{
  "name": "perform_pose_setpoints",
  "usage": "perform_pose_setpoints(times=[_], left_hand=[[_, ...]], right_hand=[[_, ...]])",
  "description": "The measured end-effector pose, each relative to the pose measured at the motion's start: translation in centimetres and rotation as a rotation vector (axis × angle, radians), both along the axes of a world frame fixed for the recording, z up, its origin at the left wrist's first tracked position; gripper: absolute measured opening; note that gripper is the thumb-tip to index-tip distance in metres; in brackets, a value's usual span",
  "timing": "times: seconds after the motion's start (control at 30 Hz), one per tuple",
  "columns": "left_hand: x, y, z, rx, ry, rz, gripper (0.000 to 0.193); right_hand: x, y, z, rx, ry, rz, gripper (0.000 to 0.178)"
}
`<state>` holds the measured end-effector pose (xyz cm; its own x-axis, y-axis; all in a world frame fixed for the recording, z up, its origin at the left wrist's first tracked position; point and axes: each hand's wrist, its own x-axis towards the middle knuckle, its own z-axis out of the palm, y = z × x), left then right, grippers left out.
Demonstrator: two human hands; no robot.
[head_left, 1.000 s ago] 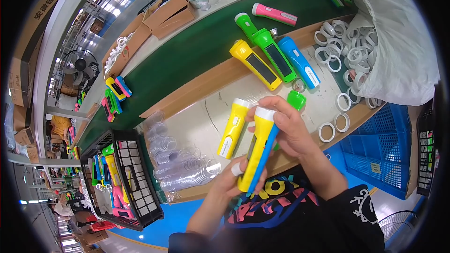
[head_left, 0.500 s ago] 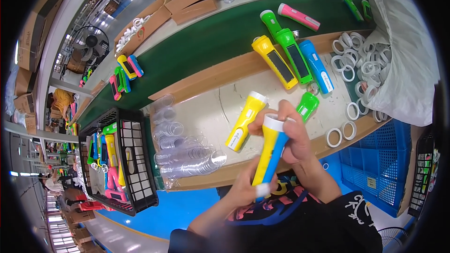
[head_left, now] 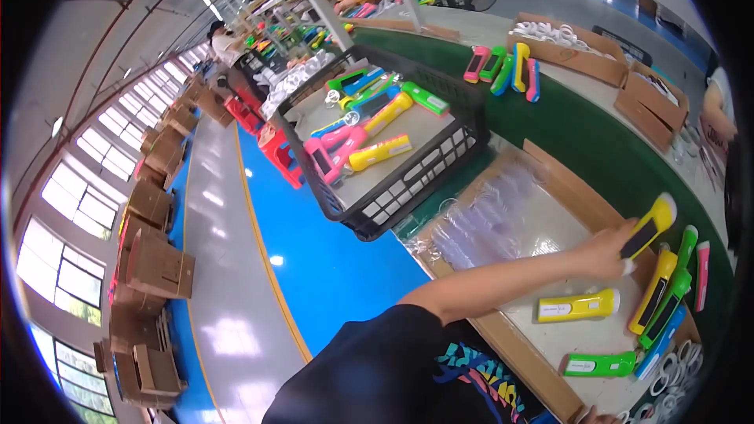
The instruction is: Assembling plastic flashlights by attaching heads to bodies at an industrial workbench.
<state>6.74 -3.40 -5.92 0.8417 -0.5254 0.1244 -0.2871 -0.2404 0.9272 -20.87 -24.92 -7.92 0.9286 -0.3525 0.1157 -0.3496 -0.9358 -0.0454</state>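
My left hand [head_left: 606,253] reaches out to the right over the cardboard tray, its fingers closed around a yellow flashlight [head_left: 653,224] with a dark panel. The flashlight is held above the tray's far edge. Lying on the tray below is another yellow flashlight [head_left: 578,306], with a green flashlight [head_left: 600,364] nearer to me. Further right, a yellow flashlight with a dark panel [head_left: 653,292] rests beside green and blue ones. Only part of my right hand [head_left: 600,418] shows at the bottom edge, close to the white rings [head_left: 667,373]; its grip is hidden.
A black crate [head_left: 424,180] holding several coloured flashlights stands left of the tray [head_left: 518,345]. Clear plastic discs [head_left: 479,224] lie in rows at the tray's left end. More flashlights [head_left: 503,71] and cardboard boxes [head_left: 573,59] are at the back. A person [head_left: 229,45] stands far off.
The view has swung left, bringing the crate and aisle into sight. Both hands were together on a yellow-and-blue flashlight; now they are apart, and my left arm stretches out over the tray.
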Motion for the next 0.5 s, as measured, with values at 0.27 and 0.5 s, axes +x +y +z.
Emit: perform_pose_setpoints(times=[0.27, 0.5], left_hand=[[0.4, 4.8, -3.5, 0.789, -0.462, 0.086, 0.048], [-0.3, 14.1, -6.7, 1.024, -0.598, 0.327, 0.025]], right_hand=[[-0.3, -2.0, -0.2, 0.095, 0.036, 0.296, 0.041], [5.6, 1.2, 5.0, 0.551, -0.200, 0.332, 0.024]])
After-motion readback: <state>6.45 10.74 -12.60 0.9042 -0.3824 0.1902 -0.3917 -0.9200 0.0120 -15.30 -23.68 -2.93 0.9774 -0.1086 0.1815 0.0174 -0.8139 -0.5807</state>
